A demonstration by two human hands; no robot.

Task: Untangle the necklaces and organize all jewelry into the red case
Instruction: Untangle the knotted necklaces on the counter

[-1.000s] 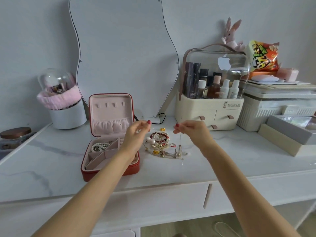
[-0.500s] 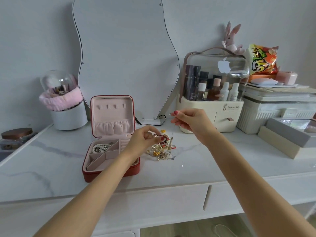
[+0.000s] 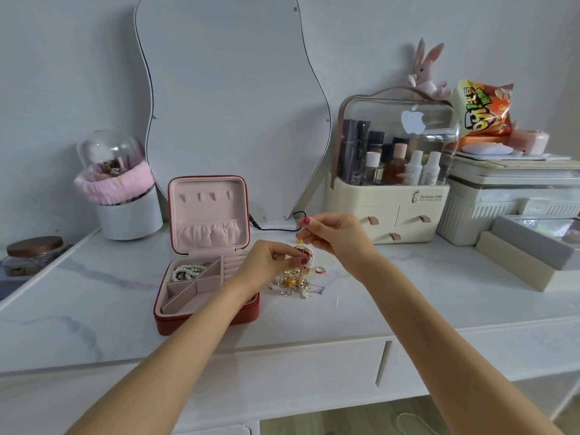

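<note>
An open red case with pink lining sits on the white marble desk; a pearl bracelet lies in its back-left compartment. Just right of the case is a tangled heap of gold and silver jewelry, with a small ring beside it. My left hand pinches a piece at the top of the heap. My right hand, a little above and behind the heap, pinches a fine chain end with a small gold bit hanging under its fingers.
A wavy mirror leans on the wall behind, its black cable trailing on the desk. A cream cosmetics organizer and stacked boxes stand at the right. A white brush holder and a jar are at the left.
My right hand has come down and back toward the heap after pulling a thin chain up and away. My left hand moved from above the case onto the heap's top.
</note>
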